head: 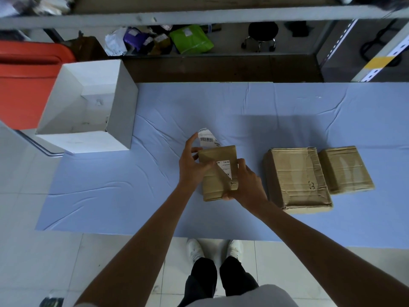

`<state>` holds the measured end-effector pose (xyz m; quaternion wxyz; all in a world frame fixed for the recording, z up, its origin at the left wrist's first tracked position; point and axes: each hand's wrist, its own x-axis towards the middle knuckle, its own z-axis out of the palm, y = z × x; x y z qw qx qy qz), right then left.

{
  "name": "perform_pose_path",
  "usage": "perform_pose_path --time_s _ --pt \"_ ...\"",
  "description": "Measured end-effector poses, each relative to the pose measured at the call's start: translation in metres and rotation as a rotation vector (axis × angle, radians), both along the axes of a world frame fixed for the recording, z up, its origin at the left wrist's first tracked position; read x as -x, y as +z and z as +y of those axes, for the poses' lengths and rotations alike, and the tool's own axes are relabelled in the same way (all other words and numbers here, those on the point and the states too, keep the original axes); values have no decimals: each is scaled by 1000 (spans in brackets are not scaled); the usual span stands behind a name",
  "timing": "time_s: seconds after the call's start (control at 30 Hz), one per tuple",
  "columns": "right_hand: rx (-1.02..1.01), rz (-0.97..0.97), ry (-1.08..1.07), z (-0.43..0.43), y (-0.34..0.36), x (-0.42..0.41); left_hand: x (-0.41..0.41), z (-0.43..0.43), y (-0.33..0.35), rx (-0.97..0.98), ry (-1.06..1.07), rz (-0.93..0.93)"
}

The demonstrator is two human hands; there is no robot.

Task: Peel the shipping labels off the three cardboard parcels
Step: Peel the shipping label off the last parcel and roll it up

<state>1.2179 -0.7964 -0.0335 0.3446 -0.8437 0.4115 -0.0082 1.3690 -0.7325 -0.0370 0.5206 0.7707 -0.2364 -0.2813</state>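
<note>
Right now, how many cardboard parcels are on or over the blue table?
3. A held parcel, gripped by the left hand and right hand, at the middle of the table; a large parcel to its right; a small parcel farthest right. None looks hidden.

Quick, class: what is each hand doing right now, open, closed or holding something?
Left hand: grips the parcel at its upper left, index finger against the peeled label.
Right hand: grips the same parcel's lower right corner.
</note>
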Motion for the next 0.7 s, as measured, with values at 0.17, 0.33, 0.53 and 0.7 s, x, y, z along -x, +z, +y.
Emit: perform_pose_path --time_s 0.17,0.33,0.53,0.7 --pt "1 -40 0 4 0 3 3 0 1 -9 -1 -47" --pt "13 -56 2 4 2 3 3 1 0 -24 1 -82" --pt "-39 -29 -53 6 0 2 2 3 3 -32 -4 -111" --pt "-70 -23 -83 5 -2 3 2 7 8 13 41 -188"
